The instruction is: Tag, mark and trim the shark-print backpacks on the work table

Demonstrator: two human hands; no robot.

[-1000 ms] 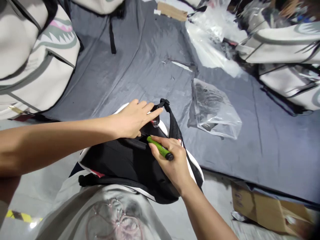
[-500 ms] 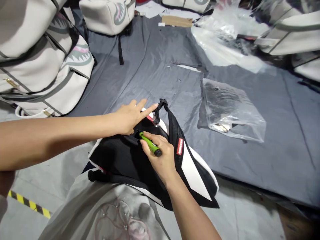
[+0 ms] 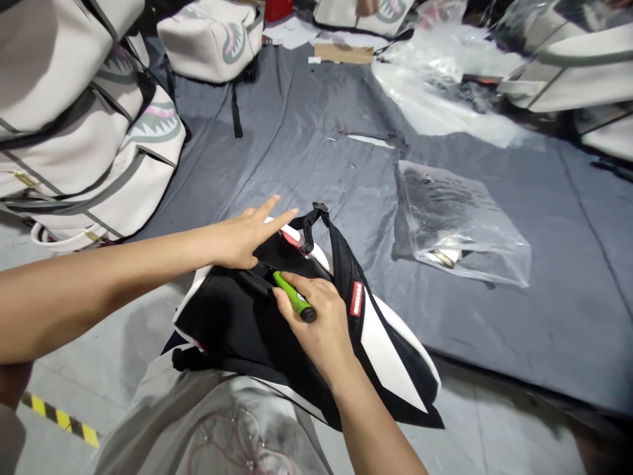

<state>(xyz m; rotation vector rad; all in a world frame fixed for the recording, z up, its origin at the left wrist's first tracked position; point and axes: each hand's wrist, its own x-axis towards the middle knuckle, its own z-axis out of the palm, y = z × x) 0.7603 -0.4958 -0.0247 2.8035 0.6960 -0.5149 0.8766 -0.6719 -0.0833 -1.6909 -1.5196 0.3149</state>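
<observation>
A black and white backpack point(image 3: 257, 323) lies across my lap and leans on the table edge, its black back side and straps facing up. My right hand point(image 3: 316, 316) is closed around a green handheld tool with a black end point(image 3: 295, 298). The tool's far tip meets a dark opening or strap seam on the backpack; the tip itself is hidden. My left hand point(image 3: 244, 236) rests at the top of the backpack, fingers spread and thumb near the tool's tip. A red label point(image 3: 356, 299) sits on the shoulder strap, to the right of my right hand.
White backpacks with shark-mouth prints point(image 3: 143, 158) are stacked at the left. Another white bag point(image 3: 208, 43) stands farther back. On the grey-covered table point(image 3: 306, 145) lie a clear plastic bag point(image 3: 465, 218), crumpled plastic film point(image 3: 435, 99) and a cardboard strip point(image 3: 343, 53). More bags stand at the right.
My left hand has shifted slightly left, away from the strap buckle. My right hand still grips the green tool in about the same place. The whole view has tilted a little.
</observation>
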